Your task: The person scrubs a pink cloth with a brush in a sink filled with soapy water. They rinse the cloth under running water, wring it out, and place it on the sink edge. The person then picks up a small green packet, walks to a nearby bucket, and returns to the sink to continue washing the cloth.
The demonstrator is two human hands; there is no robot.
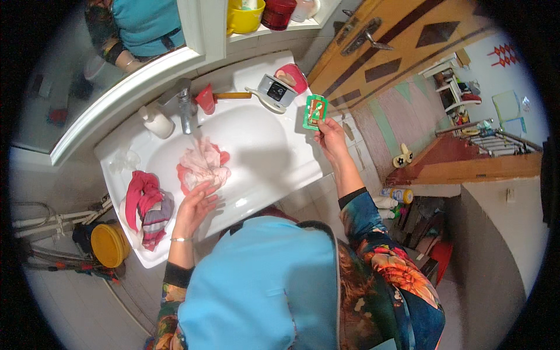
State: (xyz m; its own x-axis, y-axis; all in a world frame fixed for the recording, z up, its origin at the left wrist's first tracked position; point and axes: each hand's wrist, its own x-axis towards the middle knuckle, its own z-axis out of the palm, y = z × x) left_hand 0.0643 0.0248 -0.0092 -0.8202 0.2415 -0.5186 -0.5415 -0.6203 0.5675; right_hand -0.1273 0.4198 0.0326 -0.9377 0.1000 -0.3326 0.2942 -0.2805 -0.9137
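Note:
My right hand (331, 139) holds a small green and brown packet (315, 112) by its lower edge, over the right end of the white washbasin (262, 144). Spread and holding nothing, my left hand (197, 208) is at the lower edge of a crumpled wet pink and white cloth (202, 164) in the basin; whether the fingers touch it I cannot tell. The chrome faucet (186, 111) stands above that cloth. Another bundle, dark pink and grey striped cloth (148, 210), lies on the basin's left ledge.
Along the back ledge are a white pump bottle (156, 122), a red tube (205, 99), an orange-handled brush or comb (232, 95), an opened grey and white box (277, 92) and a pink dish (292, 78). A yellow bucket (110, 246) stands lower left; a wooden door (380, 48) is at right.

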